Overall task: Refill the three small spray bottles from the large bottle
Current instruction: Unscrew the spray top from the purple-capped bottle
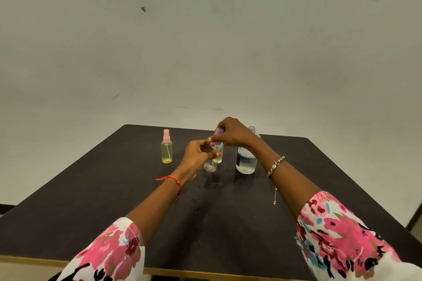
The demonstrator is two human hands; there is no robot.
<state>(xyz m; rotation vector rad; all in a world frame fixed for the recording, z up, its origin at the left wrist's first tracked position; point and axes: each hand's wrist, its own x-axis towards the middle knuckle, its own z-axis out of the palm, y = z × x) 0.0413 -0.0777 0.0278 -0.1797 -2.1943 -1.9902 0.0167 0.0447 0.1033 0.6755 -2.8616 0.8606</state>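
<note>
Small spray bottle (211, 162), clear, tilts between your hands above the dark table (91, 189); your left hand (196, 155) curls its fingers around the body. Your right hand (230, 132) pinches the purple spray cap (219, 132) at the bottle's top. Whether the cap is seated or lifted free cannot be told, as your fingers cover the neck. Just behind your hands a second small bottle (218, 157) is largely hidden. The yellow spray bottle (167, 149), pink-capped, stands upright well to the left of your left hand. The large bottle (246, 159), uncapped, stands under your right wrist, its upper body covered. Bare tabletop lies open toward you; the far edge runs close behind the bottles.
</note>
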